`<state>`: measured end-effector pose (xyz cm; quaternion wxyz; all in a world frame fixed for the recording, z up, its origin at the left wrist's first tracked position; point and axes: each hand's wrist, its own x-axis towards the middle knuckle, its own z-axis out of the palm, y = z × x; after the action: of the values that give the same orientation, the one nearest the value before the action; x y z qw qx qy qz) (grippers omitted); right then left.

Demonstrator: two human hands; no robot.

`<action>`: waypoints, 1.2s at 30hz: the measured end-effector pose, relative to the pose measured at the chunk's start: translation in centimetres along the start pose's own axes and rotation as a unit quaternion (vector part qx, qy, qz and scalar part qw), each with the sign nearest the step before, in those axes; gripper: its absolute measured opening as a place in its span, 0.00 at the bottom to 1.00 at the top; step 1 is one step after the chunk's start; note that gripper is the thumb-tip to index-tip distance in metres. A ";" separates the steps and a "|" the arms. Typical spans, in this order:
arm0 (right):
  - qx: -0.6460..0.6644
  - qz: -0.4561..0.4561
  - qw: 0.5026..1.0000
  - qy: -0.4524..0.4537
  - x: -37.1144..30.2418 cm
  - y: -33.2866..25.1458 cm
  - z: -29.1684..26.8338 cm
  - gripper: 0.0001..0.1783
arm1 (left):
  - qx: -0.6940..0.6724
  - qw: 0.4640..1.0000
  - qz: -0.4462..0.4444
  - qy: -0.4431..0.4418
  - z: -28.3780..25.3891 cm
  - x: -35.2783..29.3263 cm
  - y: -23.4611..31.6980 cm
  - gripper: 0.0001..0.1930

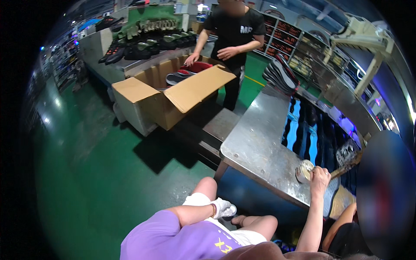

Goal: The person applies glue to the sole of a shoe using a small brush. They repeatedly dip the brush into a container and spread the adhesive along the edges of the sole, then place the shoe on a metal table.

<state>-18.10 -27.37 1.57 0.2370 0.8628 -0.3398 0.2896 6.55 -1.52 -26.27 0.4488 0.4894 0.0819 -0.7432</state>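
Observation:
My left hand (pixel 224 208), in a white glove with a dark band at the wrist, rests curled over my lap; whatever its fingers close on is too small to make out. Bare and stretched forward, my right hand (pixel 320 178) pinches at the mouth of a small round pot (pixel 304 171) with pale, crusted contents. The thing between those fingers is hidden. The pot stands near the front edge of a metal-topped workbench (pixel 260 134). Just beside my right hand lies a grey-blue shoe sole (pixel 331 193).
Dark and bright-blue strips (pixel 313 143) run along a recess in the bench. Stacked soles (pixel 281 74) stand at its far end. A co-worker (pixel 234 37) reaches into an open cardboard box (pixel 167 113) of soles. Shoe uppers (pixel 151 45) cover another table. Another person's arm (pixel 340 225) is close on my right.

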 end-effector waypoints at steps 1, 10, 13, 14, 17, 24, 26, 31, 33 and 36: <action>0.001 0.027 0.999 0.032 -0.3 0.8 -0.2 0.07 | 0.056 0.998 0.029 0.032 2.9 -3.5 1.1 0.09; -0.020 0.018 0.998 -0.059 -0.9 0.9 0.1 0.09 | 0.026 0.997 0.001 -0.069 -0.2 1.0 -0.2 0.16; 0.021 0.029 0.999 0.028 0.2 0.6 0.2 0.07 | 0.011 0.999 -0.001 -0.038 -0.7 2.0 -0.2 0.11; 0.024 0.034 0.999 0.013 -0.3 1.7 0.9 0.07 | 0.024 1.000 -0.002 -0.012 -0.5 1.9 -0.5 0.10; -0.011 0.002 0.999 0.054 0.4 -0.5 -0.6 0.09 | 0.049 0.999 -0.002 -0.021 -1.0 1.9 -0.1 0.11; 0.005 0.079 0.996 0.030 -0.1 0.1 1.4 0.08 | 0.050 0.998 0.013 -0.035 -1.6 3.5 0.0 0.10; 0.033 0.109 0.992 0.046 -0.4 0.0 1.2 0.07 | 0.050 0.998 0.006 -0.032 -2.2 4.1 -0.4 0.10; 0.090 0.226 0.968 0.059 -1.2 0.5 1.4 0.09 | 0.089 0.995 0.006 -0.036 -2.2 3.8 -0.5 0.11; 0.086 0.226 0.969 0.054 -1.5 0.7 1.5 0.11 | 0.055 0.998 0.000 -0.034 -2.7 4.3 -0.9 0.11; 0.137 0.306 0.941 0.046 -1.7 0.8 1.8 0.11 | 0.043 0.997 -0.034 -0.063 -2.8 5.0 -0.3 0.11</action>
<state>-19.05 -28.22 -0.71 0.0324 0.7272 -0.5329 0.4313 7.56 -2.71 -31.83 0.4063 0.4576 0.0381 -0.7900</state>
